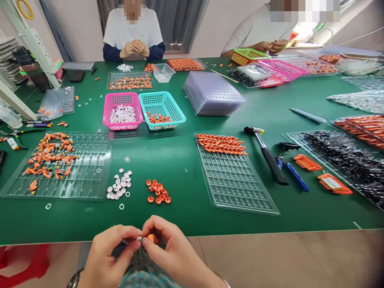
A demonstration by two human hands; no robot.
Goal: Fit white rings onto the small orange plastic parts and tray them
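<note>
Both hands together at the near edge of the bench (pixel 186 222), left of its middle, over the lap, fingertips meeting. Left hand (pixel 112 250) pinches a small pale piece (pixel 139 239) between thumb and index finger; right hand (pixel 171 248) grips an orange part (pixel 153 238), partly hidden by fingers, right beside that piece. Exact contact between the two: can't tell. On the bench just beyond the hands: loose white discs (pixel 118 187) and, to their right, loose orange discs (pixel 160 186). Clear left tray (pixel 93 160) near the bench's left end, orange pieces (pixel 57 152) mostly in its far left part. Clear right tray (pixel 240 180) right of middle, orange rows (pixel 222 144) along its far edge; hammer (pixel 270 164) off its right edge. Farther back, pink basket (pixel 124 125) with white discs inside, beside teal basket (pixel 164 126) with orange pieces inside; stack of clear trays (pixel 213 94) to their right. Two people sit at the far edge, one (pixel 132 30) with hands clasped.
</note>
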